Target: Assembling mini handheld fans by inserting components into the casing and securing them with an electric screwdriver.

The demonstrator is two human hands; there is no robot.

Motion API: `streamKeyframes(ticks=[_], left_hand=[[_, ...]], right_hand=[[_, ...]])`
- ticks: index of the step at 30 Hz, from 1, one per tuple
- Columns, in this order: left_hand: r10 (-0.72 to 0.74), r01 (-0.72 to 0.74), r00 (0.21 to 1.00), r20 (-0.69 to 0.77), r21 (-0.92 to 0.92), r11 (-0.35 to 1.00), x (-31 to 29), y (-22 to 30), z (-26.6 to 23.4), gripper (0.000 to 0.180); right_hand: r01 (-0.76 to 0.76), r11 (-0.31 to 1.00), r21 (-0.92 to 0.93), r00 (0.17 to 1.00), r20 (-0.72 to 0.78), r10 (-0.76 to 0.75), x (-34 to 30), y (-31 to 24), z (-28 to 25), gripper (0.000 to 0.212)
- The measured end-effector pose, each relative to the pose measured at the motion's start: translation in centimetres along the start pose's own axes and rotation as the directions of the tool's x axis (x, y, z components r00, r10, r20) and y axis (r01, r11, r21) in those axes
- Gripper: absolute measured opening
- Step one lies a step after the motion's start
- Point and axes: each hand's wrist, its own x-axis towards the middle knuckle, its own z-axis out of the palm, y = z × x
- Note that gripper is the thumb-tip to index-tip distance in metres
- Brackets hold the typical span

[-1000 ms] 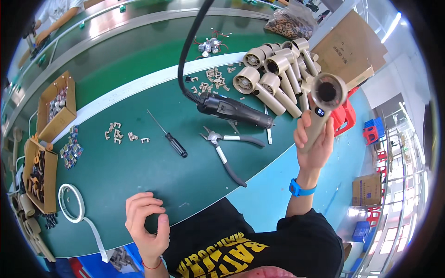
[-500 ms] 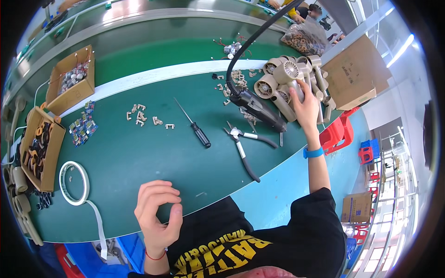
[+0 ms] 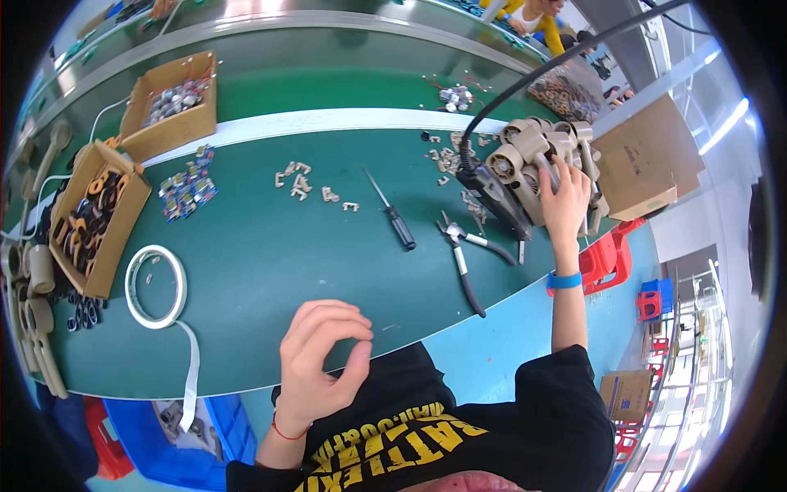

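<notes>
My right hand (image 3: pixel 566 205) reaches to the far right, its fingers round the handle of a beige handheld fan housing (image 3: pixel 533 144). That housing lies on a pile of similar housings (image 3: pixel 525 190), some with a round grille. My left hand (image 3: pixel 321 361) hovers over the near table edge, fingers curved and apart from the thumb, with nothing in it. Between the hands lie a screwdriver (image 3: pixel 398 226) with a black handle and a pair of pliers (image 3: pixel 461 261) with grey-and-black grips. A black corded tool (image 3: pixel 497 197), perhaps an electric screwdriver, slants beside the pile.
Small beige clips (image 3: pixel 299 182) lie mid-table. At left are a tape roll (image 3: pixel 131 287), small circuit boards (image 3: pixel 188 190), a box of rings (image 3: pixel 123 234) and a box of motors (image 3: pixel 172 135). A carton (image 3: pixel 643 164) stands beyond the pile; a co-worker (image 3: pixel 533 18) sits across.
The whole view has shifted, so the table's things sit further right. The held housing's grille no longer faces up; it lies lower among the pile. My left hand keeps its curved pose.
</notes>
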Motion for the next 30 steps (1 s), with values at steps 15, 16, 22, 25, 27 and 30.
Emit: streamKeyframes(ticks=[15,16,22,25,27,30], left_hand=[[0.069,-0.062,0.997,-0.030,0.197,0.978,-2.9,4.1,-6.9,0.019],[0.064,-0.040,0.995,-0.074,0.289,0.957,-3.2,4.6,-8.9,0.021],[0.075,0.256,0.917,-0.391,0.724,0.641,-4.5,4.7,-19.0,0.016],[0.227,0.543,0.779,-0.585,0.810,0.221,-6.4,4.2,-24.5,0.018],[0.314,0.623,0.754,-0.577,0.780,-0.064,-8.2,3.1,-29.2,0.028],[0.309,0.678,0.729,-0.611,0.707,-0.201,-10.1,2.5,-34.3,0.035]], right_hand=[[0.170,0.387,0.906,0.907,0.010,-0.421,-9.8,-21.4,-11.7,0.013],[0.146,0.350,0.925,0.896,0.026,-0.442,-10.3,-22.6,-12.2,0.012],[0.068,0.330,0.942,0.872,0.105,-0.479,-10.6,-23.5,-11.9,0.012],[0.031,0.308,0.951,0.851,0.137,-0.508,-10.7,-23.5,-11.8,0.011],[0.024,0.342,0.939,0.843,0.164,-0.511,-10.9,-23.8,-11.7,0.015],[0.002,0.301,0.954,0.832,0.165,-0.529,-10.6,-23.8,-11.8,0.010]])
